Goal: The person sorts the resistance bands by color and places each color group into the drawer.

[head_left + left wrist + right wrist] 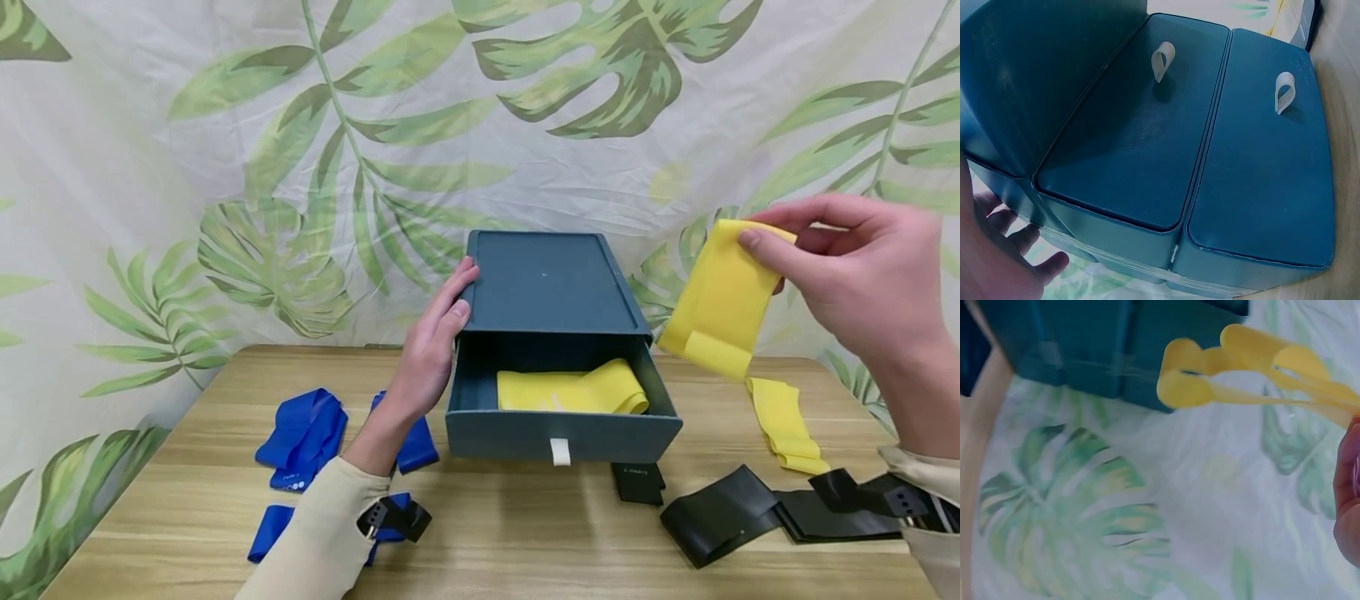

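Band of yellow elastic (723,300), probably light, supple and best held by an edge, hangs right of the open drawer (510,435) from the pinching right hand (873,275), left hand (427,358) spread against the drawer unit (551,287).

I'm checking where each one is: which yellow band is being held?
The raised band, pinched by the right hand; unheld are the folded band in the open drawer and the third band on the table.

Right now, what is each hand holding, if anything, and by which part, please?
The right hand pinches a folded yellow band by its upper end; the left hand only rests against the drawer unit.
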Action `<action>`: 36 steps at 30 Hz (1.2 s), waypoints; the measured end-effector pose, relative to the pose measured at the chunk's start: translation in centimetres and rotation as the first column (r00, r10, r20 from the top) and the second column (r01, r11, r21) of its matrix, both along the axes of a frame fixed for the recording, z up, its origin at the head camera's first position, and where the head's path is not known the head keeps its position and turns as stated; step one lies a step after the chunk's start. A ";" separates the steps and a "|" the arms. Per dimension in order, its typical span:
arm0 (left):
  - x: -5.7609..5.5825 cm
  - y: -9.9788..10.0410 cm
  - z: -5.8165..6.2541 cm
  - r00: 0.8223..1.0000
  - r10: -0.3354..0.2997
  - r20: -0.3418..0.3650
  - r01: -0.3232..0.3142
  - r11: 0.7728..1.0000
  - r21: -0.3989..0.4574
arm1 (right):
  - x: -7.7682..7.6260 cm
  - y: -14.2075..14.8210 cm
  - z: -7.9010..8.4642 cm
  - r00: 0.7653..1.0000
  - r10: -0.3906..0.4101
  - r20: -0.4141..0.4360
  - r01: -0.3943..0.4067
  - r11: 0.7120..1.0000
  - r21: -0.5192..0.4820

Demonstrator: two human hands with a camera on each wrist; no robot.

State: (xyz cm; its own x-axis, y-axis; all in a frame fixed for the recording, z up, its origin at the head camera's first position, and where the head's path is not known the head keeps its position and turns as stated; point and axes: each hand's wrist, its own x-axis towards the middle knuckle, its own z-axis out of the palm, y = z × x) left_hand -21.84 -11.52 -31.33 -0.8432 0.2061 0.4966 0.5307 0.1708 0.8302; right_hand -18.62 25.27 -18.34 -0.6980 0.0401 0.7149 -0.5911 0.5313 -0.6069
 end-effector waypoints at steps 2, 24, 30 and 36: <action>0.0 0.0 0.0 1.000 0.000 0.002 0.000 1.000 0.001 | 0.3 -0.4 0.8 1.000 -0.005 -0.011 0.005 1.000 -0.004; 0.0 -0.1 -0.2 1.000 0.006 0.008 -0.006 1.000 -0.007 | 2.3 -10.4 2.4 0.934 0.346 -0.085 -0.355 0.923 -0.145; 0.1 -0.1 -0.2 1.000 0.009 0.014 -0.009 1.000 -0.010 | 2.7 -13.0 1.5 0.957 0.280 -0.080 -0.280 0.960 0.011; 0.0 -0.1 -0.1 1.000 0.017 0.014 -0.017 1.000 -0.017 | 2.7 -14.8 0.5 0.961 0.262 -0.089 -0.257 0.964 0.067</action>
